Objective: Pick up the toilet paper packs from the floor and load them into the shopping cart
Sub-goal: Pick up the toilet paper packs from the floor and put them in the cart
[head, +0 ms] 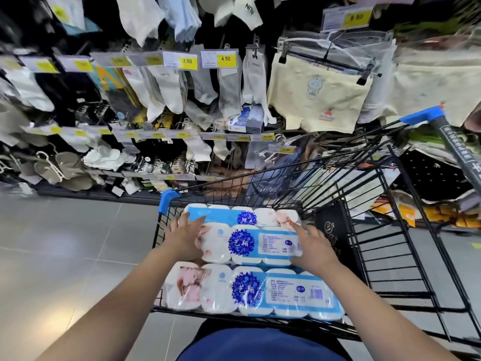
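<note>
A black wire shopping cart (369, 230) with blue corner caps stands in front of me. Inside it lie toilet paper packs in clear wrap with blue-and-white labels. The nearest pack (255, 293) lies along the cart's front edge. A second pack (250, 243) sits behind it, and a third pack (221, 213) lies at the far side. My left hand (186, 235) rests on the left end of the second pack with fingers spread. My right hand (312, 246) lies on that pack's right end, fingers straight.
A store shelf (156, 136) hung with socks, underwear and yellow price tags runs behind the cart. Grey tiled floor (65, 256) lies to the left. A black box (333, 230) stands inside the cart on the right. The cart handle (458, 149) rises at upper right.
</note>
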